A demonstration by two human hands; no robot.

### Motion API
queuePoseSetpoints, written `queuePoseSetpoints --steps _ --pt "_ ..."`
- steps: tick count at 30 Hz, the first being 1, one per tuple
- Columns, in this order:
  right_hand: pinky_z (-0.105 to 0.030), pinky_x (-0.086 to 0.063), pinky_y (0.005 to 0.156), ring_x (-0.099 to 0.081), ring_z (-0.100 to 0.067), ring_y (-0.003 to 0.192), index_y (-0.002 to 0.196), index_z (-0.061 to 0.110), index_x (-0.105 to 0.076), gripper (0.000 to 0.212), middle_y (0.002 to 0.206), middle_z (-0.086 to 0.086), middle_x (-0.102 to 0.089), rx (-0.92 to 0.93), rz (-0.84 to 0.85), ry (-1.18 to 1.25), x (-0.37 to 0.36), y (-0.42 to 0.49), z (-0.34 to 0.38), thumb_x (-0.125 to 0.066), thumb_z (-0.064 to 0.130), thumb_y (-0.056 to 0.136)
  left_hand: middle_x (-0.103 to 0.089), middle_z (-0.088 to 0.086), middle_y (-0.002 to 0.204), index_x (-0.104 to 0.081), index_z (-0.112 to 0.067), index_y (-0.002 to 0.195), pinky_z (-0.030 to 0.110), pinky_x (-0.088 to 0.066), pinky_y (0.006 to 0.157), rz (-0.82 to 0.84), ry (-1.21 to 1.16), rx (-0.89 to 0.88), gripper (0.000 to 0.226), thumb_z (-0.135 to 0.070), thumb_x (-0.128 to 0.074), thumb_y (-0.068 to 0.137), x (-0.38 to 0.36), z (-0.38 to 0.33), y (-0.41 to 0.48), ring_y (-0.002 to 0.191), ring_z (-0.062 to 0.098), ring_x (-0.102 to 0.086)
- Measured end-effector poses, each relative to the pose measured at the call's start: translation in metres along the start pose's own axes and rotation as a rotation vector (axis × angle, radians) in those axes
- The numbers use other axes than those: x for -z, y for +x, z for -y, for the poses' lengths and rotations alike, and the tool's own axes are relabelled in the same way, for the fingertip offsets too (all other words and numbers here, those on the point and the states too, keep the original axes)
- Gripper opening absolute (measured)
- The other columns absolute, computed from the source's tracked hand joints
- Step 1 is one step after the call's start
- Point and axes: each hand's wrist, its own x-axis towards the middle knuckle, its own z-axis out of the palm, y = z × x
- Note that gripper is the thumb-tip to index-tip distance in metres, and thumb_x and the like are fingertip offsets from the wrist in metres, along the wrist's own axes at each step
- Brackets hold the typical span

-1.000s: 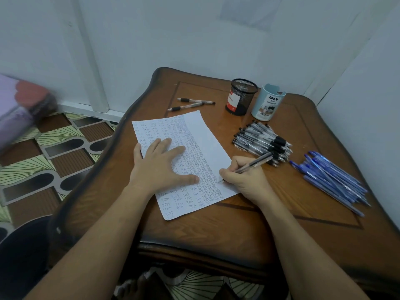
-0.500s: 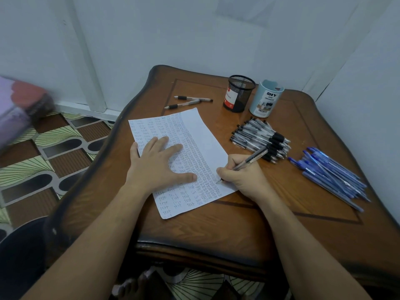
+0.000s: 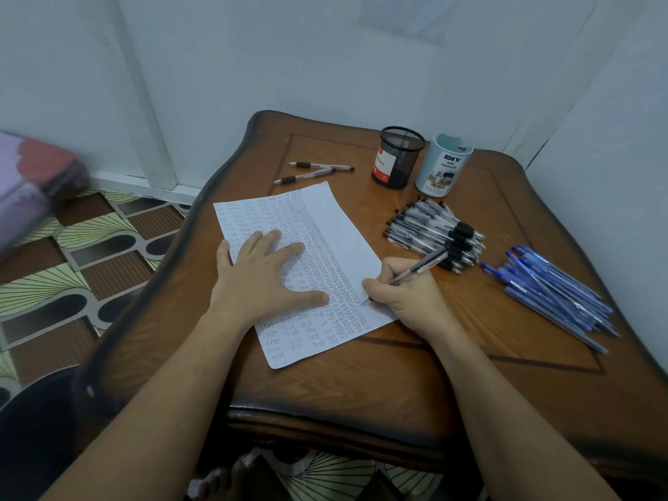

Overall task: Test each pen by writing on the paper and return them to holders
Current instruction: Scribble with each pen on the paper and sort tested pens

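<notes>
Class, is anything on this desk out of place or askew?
Two loose pens lie apart from the black pile and blue pile, beyond the paper, which sits askew. No pens stick out of the mesh holder or blue holder.

"DIY" on blue holder [image 3: 442, 168]; paper [image 3: 339, 226]: probably "test"

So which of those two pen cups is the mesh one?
The black cup, standing left of the pale blue cup. Its wall is open wire mesh; the blue one is solid and printed DIY.
</notes>
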Motion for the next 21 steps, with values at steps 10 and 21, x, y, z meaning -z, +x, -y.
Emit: queuePoseSetpoints --steps 10,21 --pt "-0.025 -0.028 0.051 -0.034 -0.017 0.054 0.055 0.002 -0.042 0.040 0.056 -0.009 -0.039 -0.007 -0.008 0.003 0.0000 0.0009 -0.0005 -0.072 -0.004 0.081 -0.007 -0.010 0.166 -0.024 -0.051 0.149 0.058 0.010 0.119 0.000 0.010 -0.004 0.105 -0.100 -0.034 0.057 -0.0017 0.0013 0.0016 0.153 0.016 0.002" --pt "-0.022 -0.029 0.050 -0.035 -0.009 0.051 0.053 0.013 -0.040 0.046 0.053 -0.003 -0.038 -0.010 -0.019 0.024 0.0009 0.0005 0.0005 -0.070 -0.005 0.082 -0.007 -0.010 0.165 -0.024 -0.051 0.149 0.058 0.010 0.119 0.002 0.008 -0.002 0.109 -0.103 -0.030 0.053 -0.0012 0.0015 0.0016 0.153 0.015 0.002"
